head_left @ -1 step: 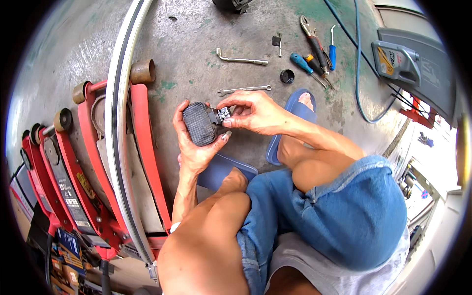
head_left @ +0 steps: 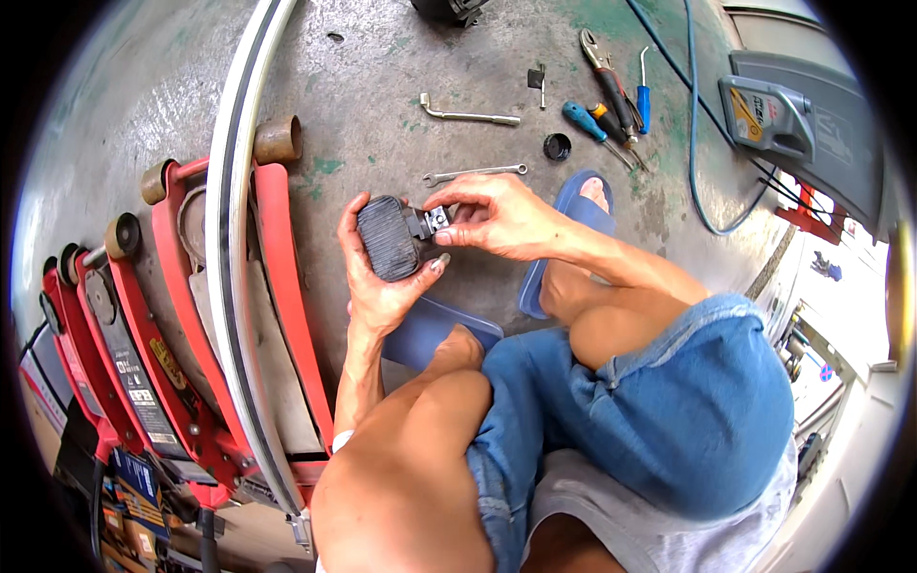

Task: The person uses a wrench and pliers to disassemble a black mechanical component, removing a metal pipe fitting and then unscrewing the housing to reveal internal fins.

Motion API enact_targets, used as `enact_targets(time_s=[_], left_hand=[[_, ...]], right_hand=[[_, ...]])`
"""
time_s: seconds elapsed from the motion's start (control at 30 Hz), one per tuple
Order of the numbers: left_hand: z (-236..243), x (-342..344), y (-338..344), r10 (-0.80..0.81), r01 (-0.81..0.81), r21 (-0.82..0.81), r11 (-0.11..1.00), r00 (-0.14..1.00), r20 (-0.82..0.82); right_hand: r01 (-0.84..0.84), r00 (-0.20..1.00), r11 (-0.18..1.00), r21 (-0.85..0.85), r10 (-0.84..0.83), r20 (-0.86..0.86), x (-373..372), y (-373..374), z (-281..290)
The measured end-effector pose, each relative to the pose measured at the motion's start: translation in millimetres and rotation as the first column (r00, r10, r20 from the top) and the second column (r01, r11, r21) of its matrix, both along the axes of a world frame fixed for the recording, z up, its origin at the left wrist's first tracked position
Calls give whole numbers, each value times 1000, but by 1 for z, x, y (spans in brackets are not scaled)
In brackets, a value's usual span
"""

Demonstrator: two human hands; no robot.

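My left hand (head_left: 377, 286) is shut on a black ribbed rubber pedal pad (head_left: 387, 237), held a little above the concrete floor. My right hand (head_left: 501, 218) pinches the small metal bracket (head_left: 437, 221) at the pad's right end with thumb and fingers. Both hands sit in front of my bent knees. A thin open-ended spanner (head_left: 475, 174) lies on the floor just beyond my right hand.
An L-shaped wrench (head_left: 468, 116), a black cap (head_left: 557, 146), screwdrivers (head_left: 587, 122) and pliers (head_left: 602, 67) lie farther out. Red floor jacks (head_left: 277, 286) and a curved silver rim (head_left: 229, 239) stand at left. A grey oil jug (head_left: 774, 115) and a blue hose (head_left: 697, 143) are at right.
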State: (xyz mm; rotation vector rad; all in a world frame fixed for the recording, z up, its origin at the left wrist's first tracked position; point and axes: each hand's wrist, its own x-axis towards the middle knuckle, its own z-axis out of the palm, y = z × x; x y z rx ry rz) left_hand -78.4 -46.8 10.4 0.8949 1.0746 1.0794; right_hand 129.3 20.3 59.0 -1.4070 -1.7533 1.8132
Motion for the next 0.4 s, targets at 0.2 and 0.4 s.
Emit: enact_targets(time_s=[0.2,0.4], left_hand=[[17,-20,13,-100,121,-78,990,968,232],[12,-28,10,-195,250,-283,926,958,209]], right_hand=[[-187,973,944,270,139,185,2,7,37],[-417,908,787,455,344,237,0,-1,27]])
